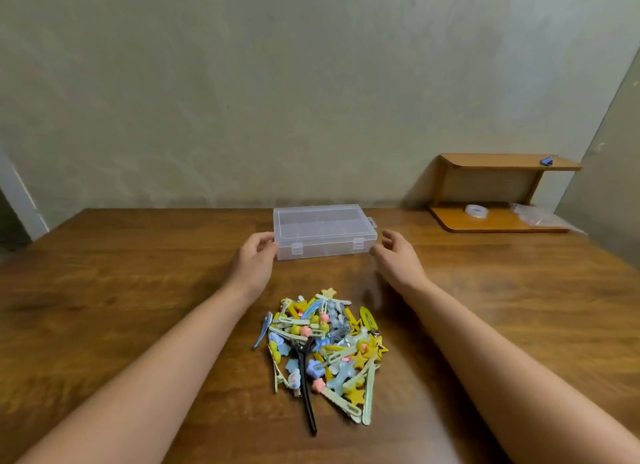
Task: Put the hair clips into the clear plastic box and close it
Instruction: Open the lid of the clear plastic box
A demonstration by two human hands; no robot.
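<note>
A clear plastic box [323, 230] lies at the far middle of the wooden table [121, 290], its lid down and two front latches facing me. My left hand [254, 259] is at the box's left end, fingers curled and touching its corner. My right hand [398, 256] hovers at the box's right end with fingers apart, just short of it. A pile of several colourful hair clips [322, 346] lies on the table between my forearms, with a long black clip [306, 387] sticking out toward me.
A small wooden shelf [502, 190] stands at the back right against the wall, with a roll of tape [477, 210] and a plastic bag [540, 216] on its base and a small blue item [547, 160] on top. The wall runs behind the table.
</note>
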